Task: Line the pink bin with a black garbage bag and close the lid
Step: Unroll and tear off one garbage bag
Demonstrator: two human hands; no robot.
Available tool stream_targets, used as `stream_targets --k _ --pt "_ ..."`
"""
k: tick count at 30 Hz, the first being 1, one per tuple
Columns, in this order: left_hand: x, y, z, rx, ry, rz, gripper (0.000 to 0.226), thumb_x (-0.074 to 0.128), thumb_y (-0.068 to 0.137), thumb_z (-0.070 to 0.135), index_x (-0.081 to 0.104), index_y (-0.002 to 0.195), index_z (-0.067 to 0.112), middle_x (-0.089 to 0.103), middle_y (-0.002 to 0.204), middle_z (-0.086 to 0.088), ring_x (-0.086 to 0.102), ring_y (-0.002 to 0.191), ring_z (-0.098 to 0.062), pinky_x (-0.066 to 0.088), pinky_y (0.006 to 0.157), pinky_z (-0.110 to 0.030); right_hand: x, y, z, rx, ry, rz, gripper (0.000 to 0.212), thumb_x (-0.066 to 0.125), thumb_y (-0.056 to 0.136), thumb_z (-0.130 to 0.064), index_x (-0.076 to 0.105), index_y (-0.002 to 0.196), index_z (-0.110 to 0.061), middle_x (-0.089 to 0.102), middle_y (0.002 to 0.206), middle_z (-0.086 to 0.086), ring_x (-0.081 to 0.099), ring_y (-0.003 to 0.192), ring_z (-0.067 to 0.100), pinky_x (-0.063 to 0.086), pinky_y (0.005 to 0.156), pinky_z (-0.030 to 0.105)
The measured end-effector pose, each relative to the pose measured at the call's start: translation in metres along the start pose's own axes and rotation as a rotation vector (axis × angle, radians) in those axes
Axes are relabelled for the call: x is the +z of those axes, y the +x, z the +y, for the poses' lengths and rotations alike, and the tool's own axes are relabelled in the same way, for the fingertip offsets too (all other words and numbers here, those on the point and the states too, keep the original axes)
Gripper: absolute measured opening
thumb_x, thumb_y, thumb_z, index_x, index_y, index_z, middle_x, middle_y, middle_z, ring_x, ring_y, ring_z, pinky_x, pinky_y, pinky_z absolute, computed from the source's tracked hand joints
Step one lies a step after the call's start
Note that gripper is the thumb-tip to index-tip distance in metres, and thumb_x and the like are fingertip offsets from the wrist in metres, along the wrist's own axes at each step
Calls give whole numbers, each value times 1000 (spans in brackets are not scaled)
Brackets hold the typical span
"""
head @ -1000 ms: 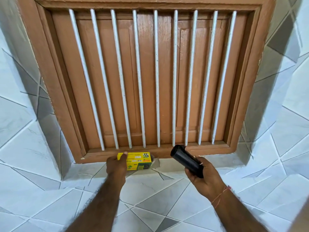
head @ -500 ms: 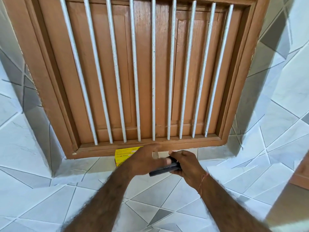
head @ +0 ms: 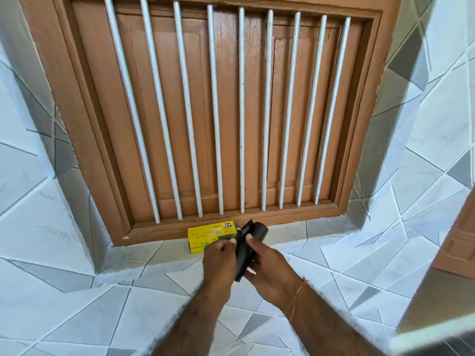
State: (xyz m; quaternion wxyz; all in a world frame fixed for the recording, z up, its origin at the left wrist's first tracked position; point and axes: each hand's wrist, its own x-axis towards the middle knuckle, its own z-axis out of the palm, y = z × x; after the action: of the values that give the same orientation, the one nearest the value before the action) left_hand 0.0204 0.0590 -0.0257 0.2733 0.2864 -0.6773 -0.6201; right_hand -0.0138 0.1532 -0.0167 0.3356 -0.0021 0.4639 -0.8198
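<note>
Fingers: the left hand [head: 219, 258] pinches the loose edge of the roll of black bags [head: 246, 246], thumb and fingertips closed on the plastic; the right hand [head: 270, 268] is wrapped shut around the roll's lower part, holding it upright between the palms.
Window: a brown wooden shuttered window [head: 226, 116] with white bars [head: 241, 109] fills the wall ahead, closed.
Wall and sill: pale tiles [head: 411, 191] with grey triangles surround the window; the sill below it carries the small things.
Roll: a second ago it was held out in the right hand alone, lying slanted; half a second ago both hands had met on it; now it stands on end with a flap peeling away at the top.
Box: a yellow box [head: 212, 233] rests on the sill just behind the left hand, which had been on it a second ago and has let it go.
Pink bin: not in view.
Meaning: judging by the peeled flap, one bag is being started off the roll. Tearing it free, shaking it open, fitting it in the bin and closing the lid all remain.
</note>
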Motion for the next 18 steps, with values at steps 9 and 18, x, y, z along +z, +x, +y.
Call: stream_targets --k 9,18 --pt "3 -46 24 1 -43 147 34 51 94 18 53 61 10 51 61 -5 41 58 -20 30 53 -29 -16 -40 4 144 239 -107 39 62 90 -25 62 125 -7 66 124 20 61 117 35 47 100 50" --pt "-33 -75 5 -226 -220 348 25 54 91 25 64 77 7 67 102 -25 63 92 -38 50 90 -49 -82 -101 -32 200 130 -217 47 68 83 -26 63 125 -6 69 119 20 68 105 37 58 82 46"
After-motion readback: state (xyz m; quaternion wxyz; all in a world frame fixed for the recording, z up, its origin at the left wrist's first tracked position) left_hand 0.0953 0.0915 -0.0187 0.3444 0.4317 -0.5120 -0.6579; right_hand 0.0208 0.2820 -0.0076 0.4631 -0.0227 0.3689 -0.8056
